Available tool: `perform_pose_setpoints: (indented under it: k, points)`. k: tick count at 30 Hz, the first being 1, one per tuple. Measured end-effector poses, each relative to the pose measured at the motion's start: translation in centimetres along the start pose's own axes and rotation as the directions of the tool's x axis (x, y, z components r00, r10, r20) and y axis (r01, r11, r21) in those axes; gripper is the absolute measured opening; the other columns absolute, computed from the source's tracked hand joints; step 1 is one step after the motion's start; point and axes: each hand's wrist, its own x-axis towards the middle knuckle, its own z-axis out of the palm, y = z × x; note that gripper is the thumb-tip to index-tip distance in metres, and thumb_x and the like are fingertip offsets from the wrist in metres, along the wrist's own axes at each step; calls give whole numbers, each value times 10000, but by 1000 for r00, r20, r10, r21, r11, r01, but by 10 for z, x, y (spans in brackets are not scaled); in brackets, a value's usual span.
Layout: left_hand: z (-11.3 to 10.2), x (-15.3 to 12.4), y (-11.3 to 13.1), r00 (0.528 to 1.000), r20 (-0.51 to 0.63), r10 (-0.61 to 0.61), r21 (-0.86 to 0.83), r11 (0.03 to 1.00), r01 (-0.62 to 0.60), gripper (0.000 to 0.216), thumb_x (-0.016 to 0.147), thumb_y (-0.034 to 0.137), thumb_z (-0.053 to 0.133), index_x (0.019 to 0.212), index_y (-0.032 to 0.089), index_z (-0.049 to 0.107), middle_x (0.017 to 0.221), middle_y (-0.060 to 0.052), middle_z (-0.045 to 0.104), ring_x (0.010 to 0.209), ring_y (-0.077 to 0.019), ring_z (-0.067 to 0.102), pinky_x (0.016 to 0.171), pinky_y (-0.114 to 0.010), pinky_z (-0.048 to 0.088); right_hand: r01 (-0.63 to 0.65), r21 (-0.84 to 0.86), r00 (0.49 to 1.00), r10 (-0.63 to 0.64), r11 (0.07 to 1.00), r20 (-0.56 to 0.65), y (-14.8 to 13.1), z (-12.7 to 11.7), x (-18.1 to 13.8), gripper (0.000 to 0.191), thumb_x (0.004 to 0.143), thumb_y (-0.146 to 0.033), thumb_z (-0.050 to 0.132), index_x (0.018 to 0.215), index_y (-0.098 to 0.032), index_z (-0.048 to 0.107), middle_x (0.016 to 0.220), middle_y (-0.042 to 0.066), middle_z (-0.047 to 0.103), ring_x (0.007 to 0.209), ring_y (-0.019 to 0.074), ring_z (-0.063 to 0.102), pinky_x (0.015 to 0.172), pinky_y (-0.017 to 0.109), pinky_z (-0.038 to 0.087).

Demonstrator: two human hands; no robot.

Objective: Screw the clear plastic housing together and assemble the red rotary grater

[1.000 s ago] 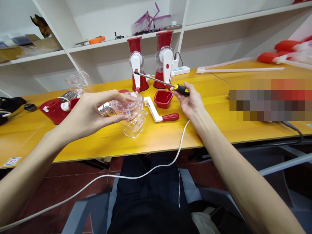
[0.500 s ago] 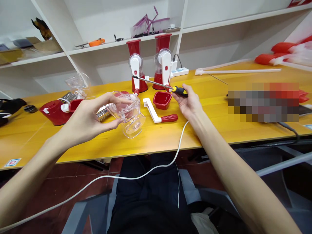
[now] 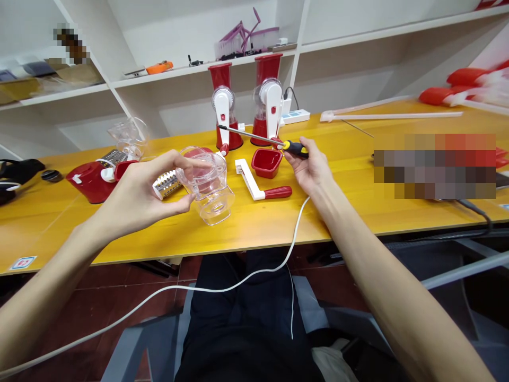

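My left hand (image 3: pixel 145 191) has its thumb and fingers around the rim of a clear plastic grater housing (image 3: pixel 217 204), tilted over the front of the table. In my right hand (image 3: pixel 312 167) is a screwdriver (image 3: pixel 295 149) with a black and yellow handle, its long shaft pointing left towards the back. Between the hands lie a white crank (image 3: pixel 250 180) with a red grip and a small red cup (image 3: pixel 267 162). A metal grating drum (image 3: pixel 167 184) rests behind my left fingers, partly hidden. Just behind the housing shows a red part, mostly covered.
Two assembled red and white rotary graters (image 3: pixel 223 106) stand at the back, beside a power strip (image 3: pixel 295 116). At left are a red grater base (image 3: pixel 89 182) and another clear housing (image 3: pixel 129 138). A white cable (image 3: pixel 238 289) hangs across my lap.
My left hand and the clear housing have shifted slightly left, with the thumb a little farther back. The right hand keeps the screwdriver in nearly the same place. The view has moved slightly.
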Motion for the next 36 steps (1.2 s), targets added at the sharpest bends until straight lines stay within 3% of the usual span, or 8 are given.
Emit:
perform_pose_setpoints:
  k: [5,7,10,14,17,20,29,36]
  points:
    - [0,0,-2,1000,28,-9,-33,999,10,257,792,254,699,1033,206,624,1209,-52,732,1051,-254,705,957,-402,549,-2,-15,1000,2,1000,-8,0,0,1,214,795,-283,713,825,-159,541,800,10,688,737,89,686,717,233,642]
    - [3,-2,-2,1000,18,-10,-100,995,12,284,784,252,717,1040,226,598,1271,-57,702,1160,-284,672,1042,-460,523,-1,-17,1000,0,1000,-8,0,0,1,216,791,-284,714,822,-160,540,804,12,688,744,95,689,733,250,645]
    - [18,-10,-2,990,-126,-69,-216,975,40,474,751,341,796,1146,287,540,1434,-40,566,1395,-320,493,1185,-521,419,3,-16,1000,-3,1000,-2,0,0,0,207,792,-278,709,827,-157,545,809,13,689,730,92,686,733,251,644]
    - [55,-33,-1,894,-376,-246,-310,942,128,794,675,504,870,1314,334,430,1477,-58,447,1440,-345,404,1225,-564,351,10,-14,1000,-10,1000,-2,-1,0,0,217,788,-287,714,826,-153,548,791,6,684,702,72,670,717,214,635]
    - [86,-48,-2,829,-423,-366,-366,906,213,895,653,534,885,1352,336,363,1478,-98,413,1436,-348,402,1208,-599,350,10,-20,1000,-10,1000,-2,0,0,0,259,767,-319,741,826,-152,552,798,9,686,723,77,674,738,224,637]
    - [106,-52,-7,800,-377,-466,-457,845,277,925,673,537,876,1374,330,309,1427,-122,463,1405,-334,454,1197,-616,342,13,-25,1000,-13,1000,7,0,-1,1,301,745,-346,767,820,-157,545,809,9,687,747,90,684,769,262,642]
    - [111,-40,-20,861,-183,-475,-652,713,256,968,680,521,880,1383,325,244,1408,-145,561,1372,-322,531,1178,-595,379,25,-22,1000,-24,999,9,0,0,-1,340,731,-372,783,800,-164,524,749,-13,675,683,72,664,705,235,633]
    - [104,-46,-35,912,-145,-383,-613,759,221,765,739,591,806,1339,302,428,1375,-135,590,1347,-362,544,1117,-554,471,20,-24,1000,-20,1000,2,-1,-1,1,292,759,-345,759,813,-159,541,778,-1,692,693,69,665,746,234,635]
